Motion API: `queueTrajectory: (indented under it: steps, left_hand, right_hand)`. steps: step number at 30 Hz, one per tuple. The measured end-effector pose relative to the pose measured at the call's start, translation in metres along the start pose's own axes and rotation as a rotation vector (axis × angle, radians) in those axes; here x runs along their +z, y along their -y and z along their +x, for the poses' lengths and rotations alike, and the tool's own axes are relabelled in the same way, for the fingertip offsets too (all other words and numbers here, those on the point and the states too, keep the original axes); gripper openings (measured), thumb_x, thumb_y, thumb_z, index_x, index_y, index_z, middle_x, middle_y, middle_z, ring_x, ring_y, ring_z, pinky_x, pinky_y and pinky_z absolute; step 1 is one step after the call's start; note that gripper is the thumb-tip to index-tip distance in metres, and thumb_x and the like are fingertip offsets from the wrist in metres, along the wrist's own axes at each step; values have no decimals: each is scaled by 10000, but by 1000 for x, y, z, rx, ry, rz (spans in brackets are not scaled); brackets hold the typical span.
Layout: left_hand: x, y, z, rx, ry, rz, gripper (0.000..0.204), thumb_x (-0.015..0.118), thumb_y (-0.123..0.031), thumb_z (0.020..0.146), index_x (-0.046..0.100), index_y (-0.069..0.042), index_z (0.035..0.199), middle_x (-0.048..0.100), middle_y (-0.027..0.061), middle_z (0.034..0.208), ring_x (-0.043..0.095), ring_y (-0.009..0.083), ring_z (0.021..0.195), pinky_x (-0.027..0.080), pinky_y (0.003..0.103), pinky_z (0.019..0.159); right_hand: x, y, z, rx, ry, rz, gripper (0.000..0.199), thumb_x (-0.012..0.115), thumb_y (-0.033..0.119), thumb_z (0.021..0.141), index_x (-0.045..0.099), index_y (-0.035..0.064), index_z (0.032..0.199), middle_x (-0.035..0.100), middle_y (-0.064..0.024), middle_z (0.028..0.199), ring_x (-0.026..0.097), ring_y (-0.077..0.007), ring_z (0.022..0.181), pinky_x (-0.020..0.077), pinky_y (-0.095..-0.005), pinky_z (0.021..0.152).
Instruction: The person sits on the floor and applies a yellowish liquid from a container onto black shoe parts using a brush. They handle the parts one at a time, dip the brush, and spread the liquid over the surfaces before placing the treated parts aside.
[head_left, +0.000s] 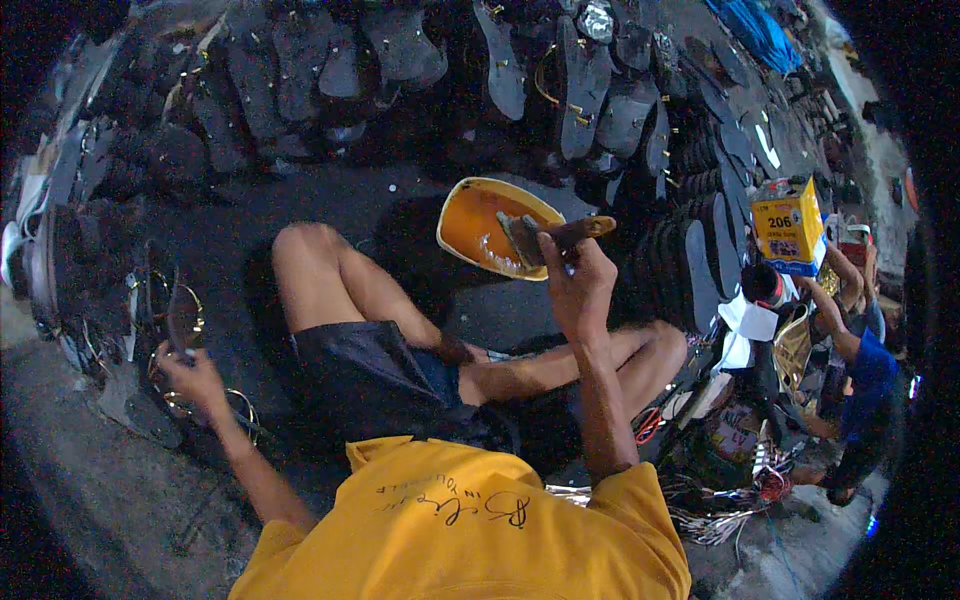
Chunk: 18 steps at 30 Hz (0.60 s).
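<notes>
My right hand (578,285) grips a flat paintbrush (545,236) by its wooden handle, the bristles resting inside a yellow bowl of orange glue (470,215) on the floor ahead. My left hand (188,375) reaches out to the left and holds a dark sandal sole (183,315) upright by its lower end. I sit cross-legged on the dark floor, knees spread, in dark shorts and a yellow shirt.
Rows of dark sandal soles (400,70) with gold fittings cover the floor ahead and to the left. A yellow tin can (790,225) stands at right. Another person in blue (865,380) works at far right. Straps and scissors (650,425) lie by my right knee.
</notes>
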<state>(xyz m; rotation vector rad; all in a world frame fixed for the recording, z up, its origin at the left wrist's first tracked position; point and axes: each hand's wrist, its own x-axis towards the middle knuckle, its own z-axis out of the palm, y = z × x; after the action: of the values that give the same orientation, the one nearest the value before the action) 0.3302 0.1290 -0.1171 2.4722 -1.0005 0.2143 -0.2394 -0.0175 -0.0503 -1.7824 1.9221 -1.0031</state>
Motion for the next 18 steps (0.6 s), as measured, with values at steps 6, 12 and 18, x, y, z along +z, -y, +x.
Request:
queueTrajectory:
  steps: [6,12,18]
  left_hand:
    - [-128,-139,43,259,-54,-646,345,695,-190,937,657,20,1208,690,127,1205,655,226,1090,528,352,911]
    - [-46,-242,-55,496,845,-668,321,732,-62,879,697,-18,1195,722,124,1141,661,229,1092,487,348,986]
    - [-58,-233,-101,522,309,-358,240,745,-102,858,688,-21,1076,682,158,1064,616,343,1042,465,443,964]
  right_hand:
    - [9,-6,-9,-55,-120,-3,212,737,199,940,689,16,1034,676,-70,847,614,-146,785,503,-305,727]
    - [-21,-23,0,224,-223,187,217,655,189,995,647,-19,1056,642,-29,880,547,-105,816,483,-296,750]
    - [-28,-58,-25,348,-158,180,313,655,270,983,646,-23,1094,680,-113,947,599,-215,835,497,-356,790]
